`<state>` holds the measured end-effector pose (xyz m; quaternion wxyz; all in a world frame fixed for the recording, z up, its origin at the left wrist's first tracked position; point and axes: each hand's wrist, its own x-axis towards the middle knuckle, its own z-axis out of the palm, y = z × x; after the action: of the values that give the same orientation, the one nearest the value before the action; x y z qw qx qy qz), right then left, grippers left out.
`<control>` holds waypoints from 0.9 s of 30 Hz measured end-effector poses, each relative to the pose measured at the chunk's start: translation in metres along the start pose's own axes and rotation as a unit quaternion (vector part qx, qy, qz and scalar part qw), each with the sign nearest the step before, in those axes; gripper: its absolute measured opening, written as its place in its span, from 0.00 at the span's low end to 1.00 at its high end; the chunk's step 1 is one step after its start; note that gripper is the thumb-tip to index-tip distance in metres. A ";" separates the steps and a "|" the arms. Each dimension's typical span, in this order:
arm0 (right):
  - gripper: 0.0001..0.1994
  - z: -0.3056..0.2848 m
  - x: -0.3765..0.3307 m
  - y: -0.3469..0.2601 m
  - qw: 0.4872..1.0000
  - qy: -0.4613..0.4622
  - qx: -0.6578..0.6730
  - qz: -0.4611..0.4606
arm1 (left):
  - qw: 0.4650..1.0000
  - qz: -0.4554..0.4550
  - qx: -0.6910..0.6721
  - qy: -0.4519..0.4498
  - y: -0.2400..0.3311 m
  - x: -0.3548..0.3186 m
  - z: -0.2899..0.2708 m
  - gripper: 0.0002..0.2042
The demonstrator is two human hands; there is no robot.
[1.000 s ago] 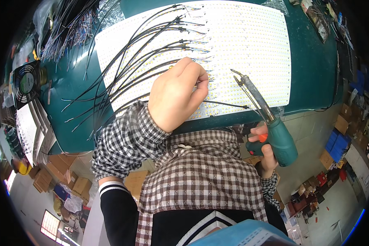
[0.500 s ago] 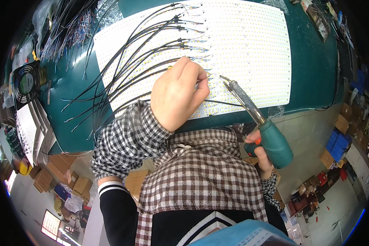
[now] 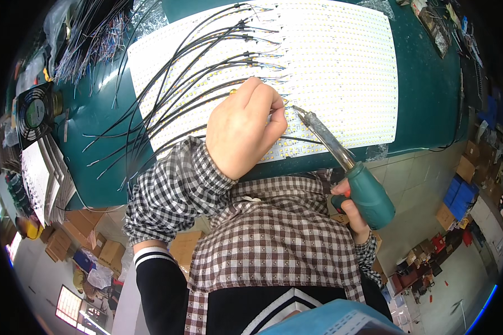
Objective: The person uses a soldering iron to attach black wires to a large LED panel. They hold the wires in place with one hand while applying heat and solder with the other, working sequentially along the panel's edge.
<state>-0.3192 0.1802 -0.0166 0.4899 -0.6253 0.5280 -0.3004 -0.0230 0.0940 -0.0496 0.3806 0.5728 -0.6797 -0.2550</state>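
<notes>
On the green worktop [image 3: 425, 84], I find both hands engaged at the near edge of the white LED panel [image 3: 341, 61].

My left hand [image 3: 243, 134] rests knuckles-up on the panel, its grip pinched shut at the fingertips on a thin black wire [image 3: 296, 139] lying across the near strips. My right hand [image 3: 352, 215], off the near right edge of the worktop, has its grip wrapped fully around the teal handle of the soldering iron [image 3: 346, 167]; the metal tip slants up to the left and sits just beside the left fingertips. More black leads [image 3: 167, 84] fan across the left side of the panel. A small black fan [image 3: 34, 113] stands at the far left.
</notes>
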 end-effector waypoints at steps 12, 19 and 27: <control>0.32 0.004 0.004 -0.008 0.999 0.010 0.020 0.027 | 1.000 0.004 0.006 -0.005 0.000 0.000 -0.002 0.07; 0.28 0.003 -0.002 0.000 0.998 0.017 0.053 0.017 | 1.000 0.005 0.006 -0.006 0.000 0.000 -0.002 0.07; 0.25 0.008 0.000 -0.009 0.992 0.054 0.107 0.043 | 1.000 -0.001 0.002 -0.006 0.000 0.000 -0.001 0.09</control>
<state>-0.3085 0.1819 -0.0107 0.5375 -0.5286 0.5450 -0.3670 -0.0224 0.0939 -0.0495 0.3753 0.5728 -0.6819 -0.2570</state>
